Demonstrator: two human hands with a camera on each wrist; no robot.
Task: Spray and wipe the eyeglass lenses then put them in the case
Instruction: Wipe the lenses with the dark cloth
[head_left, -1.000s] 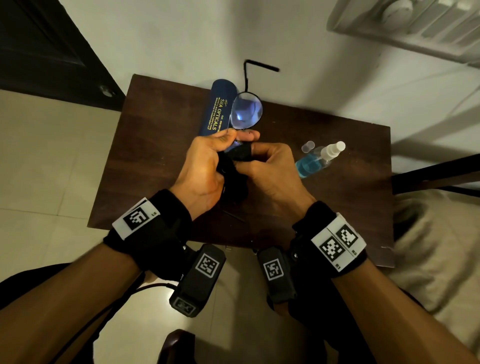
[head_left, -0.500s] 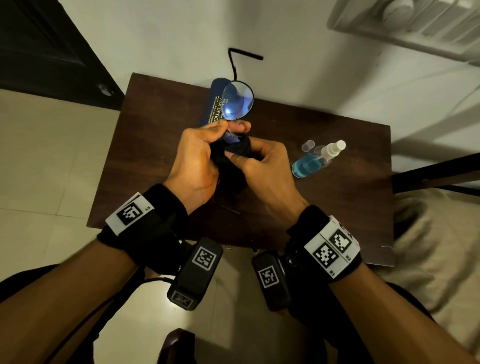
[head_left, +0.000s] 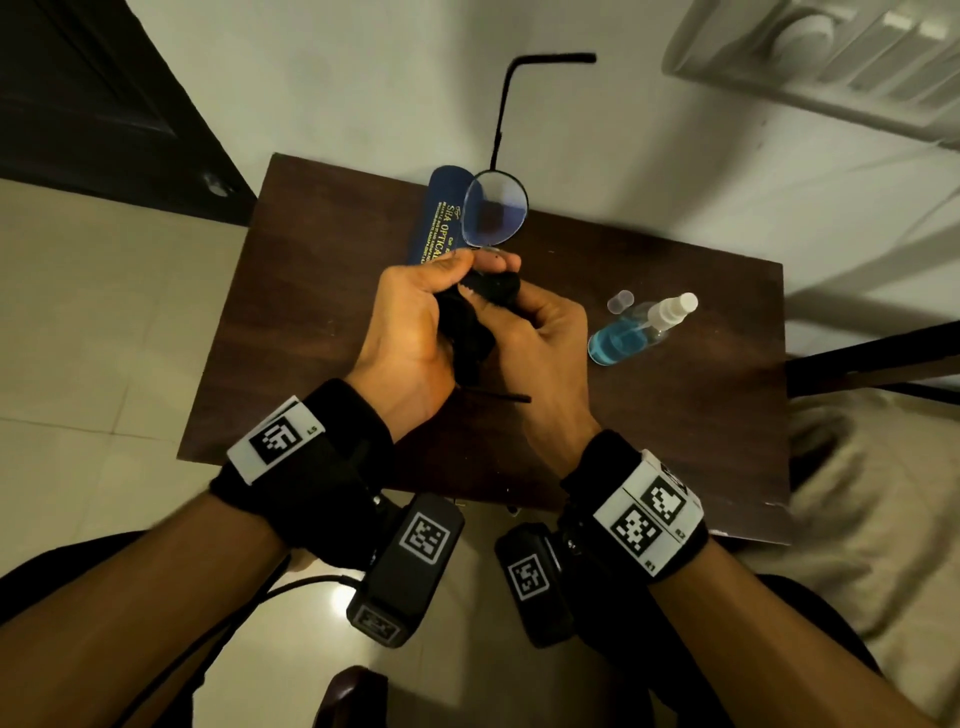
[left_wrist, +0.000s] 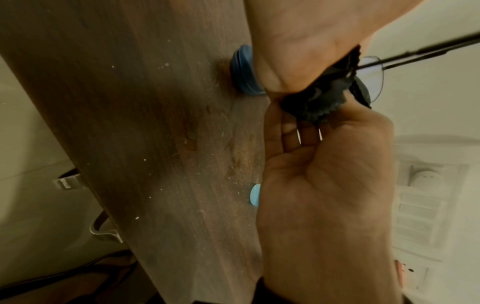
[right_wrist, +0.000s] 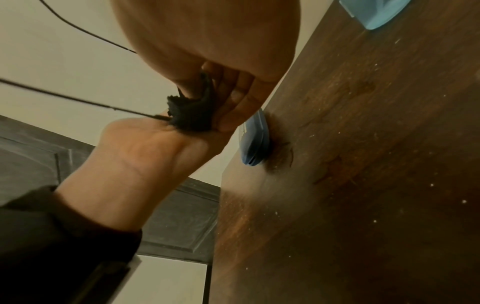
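Observation:
Thin black-framed eyeglasses (head_left: 493, 215) are held above the table. My left hand (head_left: 467, 265) pinches the frame just below the bare round lens (left_wrist: 374, 78), and one temple sticks up and away. My right hand (head_left: 498, 301) grips a black cloth (head_left: 488, 291) bunched over the other lens, which is hidden. The cloth (left_wrist: 319, 98) sits between both hands, and in the right wrist view the cloth (right_wrist: 192, 115) is pressed by the right hand's fingers. The shut blue case (head_left: 439, 218) lies on the table behind the hands. A spray bottle (head_left: 639, 330) of blue liquid lies to the right.
A small dark wooden table (head_left: 311, 312) stands against a pale wall. The bottle's clear cap (head_left: 621, 302) lies beside the sprayer. A dark door (head_left: 104, 104) is at the left, a chair and beige fabric at the right.
The glasses have tilted, so the free temple reaches higher and further right. Both hands shifted slightly while the cloth stayed bunched over the hidden lens.

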